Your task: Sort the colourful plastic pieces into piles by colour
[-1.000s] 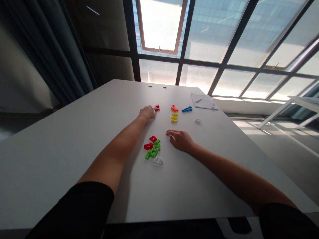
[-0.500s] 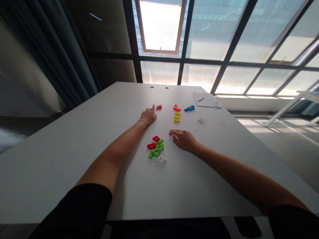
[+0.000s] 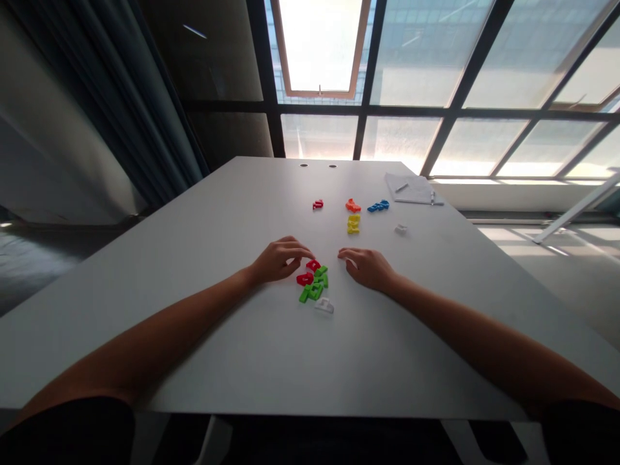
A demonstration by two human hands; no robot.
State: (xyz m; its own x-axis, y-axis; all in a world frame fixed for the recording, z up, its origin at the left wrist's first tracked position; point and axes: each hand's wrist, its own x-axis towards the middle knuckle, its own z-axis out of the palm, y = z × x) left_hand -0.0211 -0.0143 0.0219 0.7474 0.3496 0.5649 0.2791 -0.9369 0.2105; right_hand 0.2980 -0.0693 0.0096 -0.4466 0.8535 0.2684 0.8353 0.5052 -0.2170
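My left hand [image 3: 281, 259] hovers at the far left side of a small pile, thumb and fingers apart. Its fingertips come right up to a red plastic piece [image 3: 313, 265]; whether they touch it I cannot tell. A second red piece [image 3: 305, 279] lies just nearer to me, against several green plastic pieces [image 3: 316, 290]. At the near end of the pile sits a clear plastic piece [image 3: 324, 305]. Right of the pile, my right hand [image 3: 367, 266] rests on the white table [image 3: 232, 361], fingers stretched out and holding nothing.
Farther back lie small groups of pieces: red [image 3: 318, 205], orange [image 3: 353, 205], blue [image 3: 378, 206] and yellow [image 3: 353, 224]. A clear piece [image 3: 400, 229] lies to their right. Paper sheets [image 3: 411, 188] with pens are near the far right edge.
My left hand has drawn back from the far red group to the near pile. The right hand stays in place on the table. The view has shifted slightly.
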